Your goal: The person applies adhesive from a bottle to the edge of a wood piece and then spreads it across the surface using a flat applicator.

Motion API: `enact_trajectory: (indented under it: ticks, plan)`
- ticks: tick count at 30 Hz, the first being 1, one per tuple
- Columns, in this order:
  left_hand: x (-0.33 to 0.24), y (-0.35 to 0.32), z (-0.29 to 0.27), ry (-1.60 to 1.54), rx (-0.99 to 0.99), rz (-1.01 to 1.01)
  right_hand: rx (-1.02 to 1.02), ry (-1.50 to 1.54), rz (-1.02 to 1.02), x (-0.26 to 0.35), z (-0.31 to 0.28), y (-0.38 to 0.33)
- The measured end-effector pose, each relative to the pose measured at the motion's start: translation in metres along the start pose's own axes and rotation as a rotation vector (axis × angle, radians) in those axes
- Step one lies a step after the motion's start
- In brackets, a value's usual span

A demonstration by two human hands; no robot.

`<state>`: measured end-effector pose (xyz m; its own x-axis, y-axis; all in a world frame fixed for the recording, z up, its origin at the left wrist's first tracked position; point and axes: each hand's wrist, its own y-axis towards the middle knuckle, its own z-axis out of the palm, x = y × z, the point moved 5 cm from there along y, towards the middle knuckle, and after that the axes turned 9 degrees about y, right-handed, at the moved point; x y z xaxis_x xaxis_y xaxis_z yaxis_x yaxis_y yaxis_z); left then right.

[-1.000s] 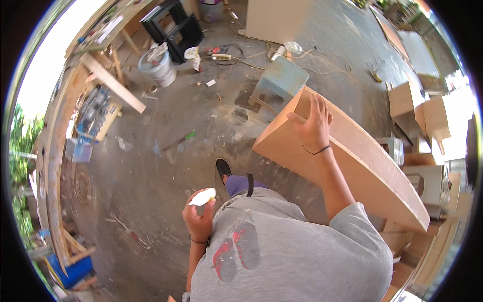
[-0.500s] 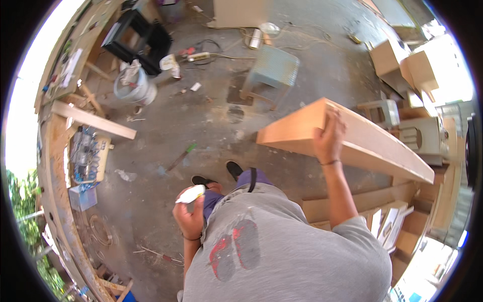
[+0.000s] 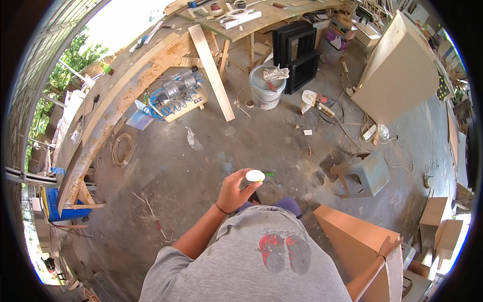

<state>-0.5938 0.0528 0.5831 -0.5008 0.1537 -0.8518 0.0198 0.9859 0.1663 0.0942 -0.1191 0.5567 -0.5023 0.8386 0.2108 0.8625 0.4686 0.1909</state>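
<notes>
My left hand [image 3: 234,191] is raised in front of my body. Its fingers and thumb are closed round a small white rounded object [image 3: 255,175] with a yellowish lower edge; its exact kind does not show. At the lower right, my right hand [image 3: 387,247] grips the top edge of a long tapering wooden box [image 3: 352,226], which stands beside me on the floor. The fingers bend over that edge. Just past the white object, the green end [image 3: 269,174] of a thin tool shows on the floor, the rest hidden behind my hand.
A plastic stool [image 3: 370,173] stands ahead to the right, near a large board box [image 3: 397,70]. Farther off are a bucket [image 3: 265,93], black frames [image 3: 302,70] and trailing cords. To the left, an air compressor [image 3: 178,95], a leaning plank [image 3: 214,75] and a long workbench [image 3: 146,63].
My view has swung to the left, bringing the workbench and compressor further in. My left hand has reached forward with the white object. My right hand stays on the wooden box.
</notes>
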Motion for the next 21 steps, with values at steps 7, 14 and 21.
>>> enact_trajectory:
  ticks: [7, 14, 21]
  plan:
    - [0.047, 0.037, -0.044, 0.067, -0.151, -0.031, -0.052, -0.085, 0.086, 0.092, -0.011, 0.000]
    - [0.090, 0.118, -0.037, 0.062, -0.191, -0.021, -0.045, -0.162, 0.022, 0.178, 0.025, -0.004]
    - [0.167, 0.251, -0.033, -0.002, -0.336, -0.097, 0.068, -0.043, 0.028, 0.264, 0.089, 0.013]
